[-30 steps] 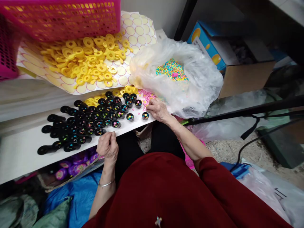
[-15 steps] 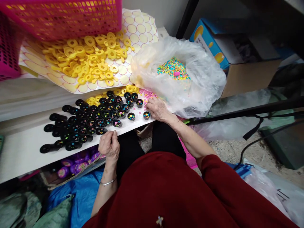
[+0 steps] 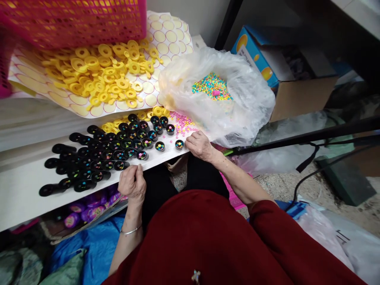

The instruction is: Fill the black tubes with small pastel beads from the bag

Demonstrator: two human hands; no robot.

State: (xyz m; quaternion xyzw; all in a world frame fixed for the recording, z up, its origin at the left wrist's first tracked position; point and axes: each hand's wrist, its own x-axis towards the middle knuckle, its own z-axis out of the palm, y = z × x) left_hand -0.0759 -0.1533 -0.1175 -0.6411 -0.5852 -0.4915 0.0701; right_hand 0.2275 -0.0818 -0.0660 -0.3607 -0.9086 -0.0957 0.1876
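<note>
My left hand rests as a loose fist on the table's front edge, thumb up, beside the nearest black cups; no object shows in it. My right hand is closed with fingers curled down at the edge, right of a lone black cup holding coloured beads. Whatever its fingertips hold, if anything, is hidden. A dense group of black tube-like cups with coloured beads inside stands to the left. Another black cup stands a little apart. Loose pink and yellow beads lie behind my right hand.
A clear plastic bag holds colourful beads and a small pink piece. Yellow ring-shaped parts lie on a sticker sheet below a pink basket. An open blue box stands right.
My right hand has drawn back from the loose beads toward the table's front edge and curled in beside the lone cup. My left hand stays a fist. The view has shifted slightly.
</note>
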